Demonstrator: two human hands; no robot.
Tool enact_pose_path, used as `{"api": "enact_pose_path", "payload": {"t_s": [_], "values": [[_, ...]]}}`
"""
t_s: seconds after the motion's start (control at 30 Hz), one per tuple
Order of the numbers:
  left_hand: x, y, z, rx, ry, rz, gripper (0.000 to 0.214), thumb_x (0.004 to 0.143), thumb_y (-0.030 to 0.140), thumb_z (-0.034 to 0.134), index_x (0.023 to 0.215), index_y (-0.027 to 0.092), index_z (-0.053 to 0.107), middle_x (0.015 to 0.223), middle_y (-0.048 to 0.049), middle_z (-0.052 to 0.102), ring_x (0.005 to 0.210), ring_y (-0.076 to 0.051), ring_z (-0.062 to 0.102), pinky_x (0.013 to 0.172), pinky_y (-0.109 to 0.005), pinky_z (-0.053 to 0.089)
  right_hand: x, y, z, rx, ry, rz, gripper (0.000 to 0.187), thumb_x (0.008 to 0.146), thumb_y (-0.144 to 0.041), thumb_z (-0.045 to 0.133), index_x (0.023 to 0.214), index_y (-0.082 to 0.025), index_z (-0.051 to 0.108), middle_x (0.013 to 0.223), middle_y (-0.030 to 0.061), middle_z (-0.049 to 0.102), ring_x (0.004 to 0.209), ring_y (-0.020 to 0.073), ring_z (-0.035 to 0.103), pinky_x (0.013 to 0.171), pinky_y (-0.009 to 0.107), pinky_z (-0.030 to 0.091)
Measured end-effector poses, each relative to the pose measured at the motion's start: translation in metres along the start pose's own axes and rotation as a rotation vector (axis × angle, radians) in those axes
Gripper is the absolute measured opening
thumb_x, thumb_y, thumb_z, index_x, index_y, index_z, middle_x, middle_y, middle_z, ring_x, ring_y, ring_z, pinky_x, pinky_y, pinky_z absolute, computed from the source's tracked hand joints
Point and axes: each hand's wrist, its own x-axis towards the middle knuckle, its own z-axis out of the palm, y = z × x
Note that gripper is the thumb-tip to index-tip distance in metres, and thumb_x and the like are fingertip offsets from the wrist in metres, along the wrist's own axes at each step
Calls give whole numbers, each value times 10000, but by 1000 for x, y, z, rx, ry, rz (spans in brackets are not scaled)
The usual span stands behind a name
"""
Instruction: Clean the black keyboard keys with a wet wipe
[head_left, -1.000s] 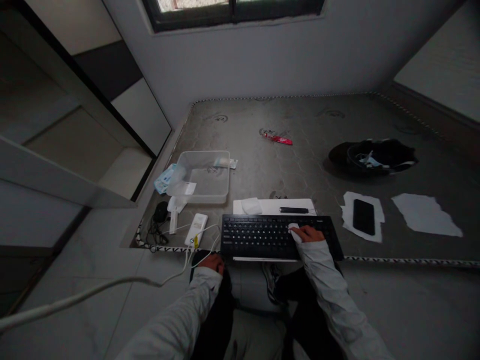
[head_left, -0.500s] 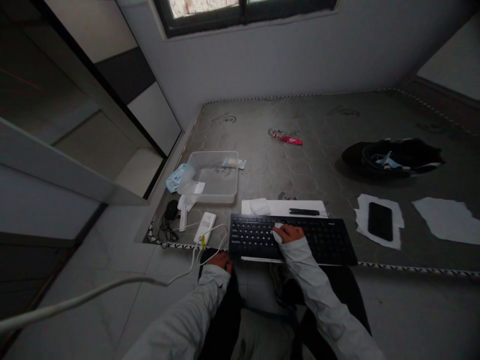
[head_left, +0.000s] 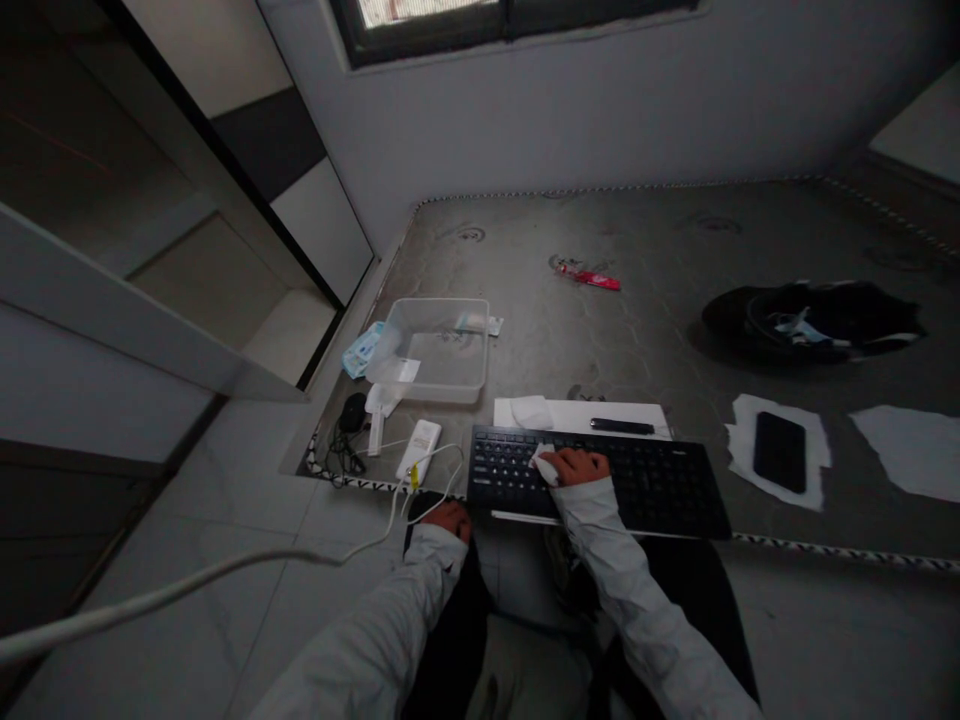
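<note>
A black keyboard (head_left: 645,485) lies at the near edge of a grey mattress (head_left: 660,250). My right hand (head_left: 576,466) rests on its left half, fingers closed on a small white wipe (head_left: 543,465) pressed to the keys. My left hand (head_left: 448,519) sits below the mattress edge beside the keyboard's left end, on my dark trouser leg; its fingers look curled, with nothing visible in them. Behind the keyboard lie a white sheet (head_left: 577,414), a folded white wipe (head_left: 531,409) and a black pen-like stick (head_left: 621,427).
A clear plastic tub (head_left: 441,345), a white power bank (head_left: 419,449) with white cable (head_left: 225,570) and a black cord bundle (head_left: 346,420) lie at the left. A black phone (head_left: 778,451) on white paper, a dark bag (head_left: 810,322) and a red wrapper (head_left: 592,277) lie farther off.
My right hand has slid the white wipe leftward along the keyboard, from its middle to its left half. The view has shifted a little. My left hand has stayed put.
</note>
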Motion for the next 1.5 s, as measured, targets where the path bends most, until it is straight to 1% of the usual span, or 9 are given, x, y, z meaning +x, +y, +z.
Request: {"api": "enact_pose_path", "payload": {"t_s": [0.13, 0.23, 0.4, 0.53, 0.77, 0.97, 1.1, 1.33, 1.5], "values": [[0, -1, 1, -6, 9, -5, 226, 813, 216, 507, 860, 235, 727, 977, -37, 701, 958, -205, 629, 807, -295, 460, -3, 1, -2, -7, -37, -43, 261, 795, -185, 637, 1002, -313, 731, 830, 27, 663, 793, 180, 470, 770, 352, 205], [0, 0, 1, -9, 12, 0, 222, 801, 205, 510, 851, 233, 724, 974, -36, 702, 954, -203, 629, 815, -293, 459, -1, -6, 3, -6, -44, -51, 310, 748, -136, 637, 988, -308, 733, 816, 25, 655, 790, 182, 469, 761, 351, 206], [0, 2, -2, -6, 9, 2, 230, 808, 212, 497, 857, 234, 720, 987, -32, 702, 962, -197, 625, 828, -288, 454, 6, -20, 7, -9, -113, -51, 306, 713, -130, 628, 968, -267, 727, 843, 38, 648, 821, 192, 481, 749, 348, 215], [-1, 4, -5, 3, 0, -11, 231, 798, 199, 494, 845, 238, 717, 972, -28, 700, 941, -196, 629, 797, -285, 450, 11, -31, 7, -5, -154, -39, 322, 726, -135, 627, 1000, -278, 716, 876, 45, 649, 852, 202, 488, 760, 359, 217], [0, 6, -6, 6, -11, -6, 236, 810, 180, 481, 854, 225, 709, 974, -44, 699, 935, -202, 627, 808, -292, 443, 31, -70, 18, 51, -269, -66, 293, 776, -198, 612, 1046, -273, 693, 957, 66, 654, 894, 220, 485, 774, 372, 226], [4, 0, -1, 14, -20, 35, 242, 796, 149, 480, 865, 208, 704, 973, -54, 692, 949, -192, 625, 849, -278, 451, 44, -103, 19, 76, -259, -79, 268, 844, -161, 536, 1031, -266, 697, 937, 58, 655, 877, 210, 492, 787, 374, 227], [4, -2, 1, 12, -19, 31, 223, 801, 160, 494, 863, 220, 700, 968, -43, 690, 959, -197, 621, 854, -282, 448, 41, -97, 13, 50, -267, -59, 245, 865, -176, 536, 1034, -264, 691, 940, 61, 662, 865, 204, 502, 763, 370, 220], [1, -2, 2, -18, 13, 12, 198, 798, 172, 499, 825, 223, 688, 962, -47, 689, 954, -207, 618, 840, -296, 452, 30, -65, 9, 6, -255, -70, 297, 827, -144, 566, 1058, -286, 689, 927, 56, 666, 853, 196, 496, 732, 369, 207], [-1, 0, 1, -29, 33, 8, 200, 801, 155, 491, 796, 226, 678, 929, -40, 687, 933, -201, 619, 820, -299, 456, 20, -43, 10, -45, -224, -45, 315, 781, -106, 594, 999, -299, 714, 890, 42, 666, 823, 184, 493, 725, 365, 199]]}}
